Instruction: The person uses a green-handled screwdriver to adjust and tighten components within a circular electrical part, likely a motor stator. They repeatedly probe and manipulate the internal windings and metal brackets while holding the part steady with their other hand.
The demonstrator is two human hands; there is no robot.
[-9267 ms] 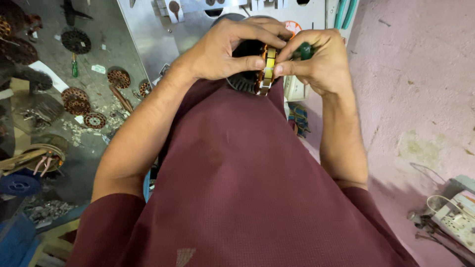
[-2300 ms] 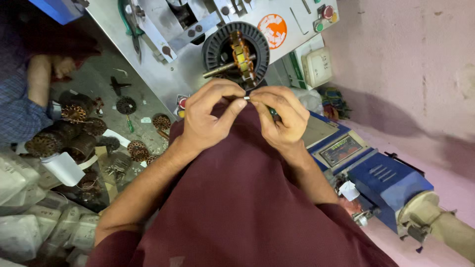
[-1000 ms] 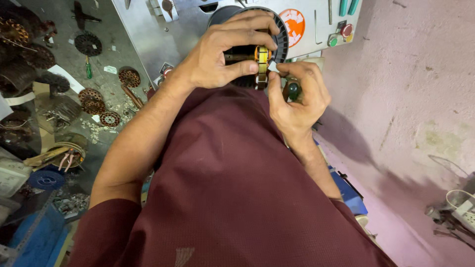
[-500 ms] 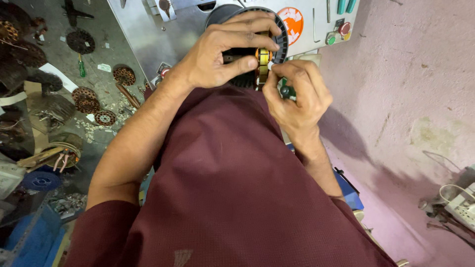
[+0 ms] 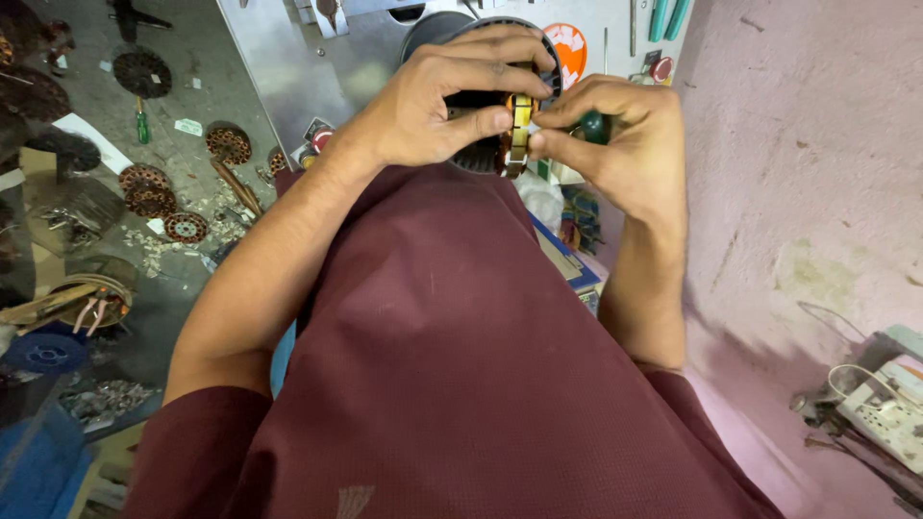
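Observation:
My left hand [image 5: 452, 101] grips a round black motor stator [image 5: 481, 144] mounted on a grey machine panel [image 5: 288, 67], thumb and fingers wrapped around a yellow winding form [image 5: 520, 120] on it. My right hand [image 5: 620, 139] is closed around a dark green tool handle [image 5: 591, 125], with its fingertips pressed against the yellow form from the right. My maroon sleeves and shirt fill the lower middle of the view and hide the bench below.
Several copper-wound stators [image 5: 149, 187] and a green screwdriver [image 5: 141, 120] lie on the grey bench at left. A blue box [image 5: 562, 259] sits under the hands. A pink wall [image 5: 798, 173] stands right, with a white power strip [image 5: 889, 413] low right.
My right hand has moved up and closer to the yellow form, fingertips now touching it. My left hand keeps its grip on the stator. The view has shifted slightly.

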